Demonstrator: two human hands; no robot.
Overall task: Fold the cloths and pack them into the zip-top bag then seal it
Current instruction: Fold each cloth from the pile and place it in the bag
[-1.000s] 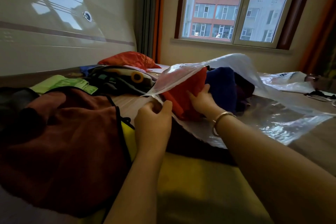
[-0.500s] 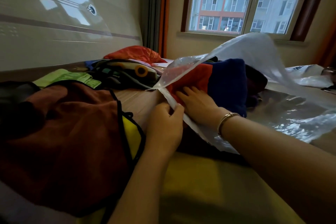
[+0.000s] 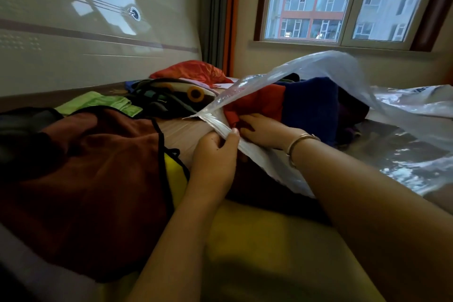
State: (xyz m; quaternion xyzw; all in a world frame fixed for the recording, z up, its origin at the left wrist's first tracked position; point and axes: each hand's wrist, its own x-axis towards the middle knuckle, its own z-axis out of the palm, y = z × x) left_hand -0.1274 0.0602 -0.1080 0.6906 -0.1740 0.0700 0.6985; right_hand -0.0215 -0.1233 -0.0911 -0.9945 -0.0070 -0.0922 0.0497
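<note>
A large clear zip-top bag (image 3: 404, 115) lies open on the bed, its upper flap raised. Inside it sit a folded red cloth (image 3: 259, 103) and a folded dark blue cloth (image 3: 311, 103). My left hand (image 3: 215, 154) pinches the bag's white lower rim near its left corner. My right hand (image 3: 264, 130), with a bracelet at the wrist, reaches into the mouth and rests with its fingers against the red cloth. A brown cloth with black trim (image 3: 93, 174) lies spread at the left, over a yellow cloth (image 3: 257, 240).
A light green cloth (image 3: 98, 103), a dark pile with an orange-ringed item (image 3: 171, 98) and an orange cloth (image 3: 191, 71) lie at the back by the headboard. A window fills the far wall. More crumpled plastic (image 3: 416, 95) lies at the right.
My left hand slid right along the bag's rim and now pinches it near my right hand. My right hand lowered from gripping the red cloth to resting on it.
</note>
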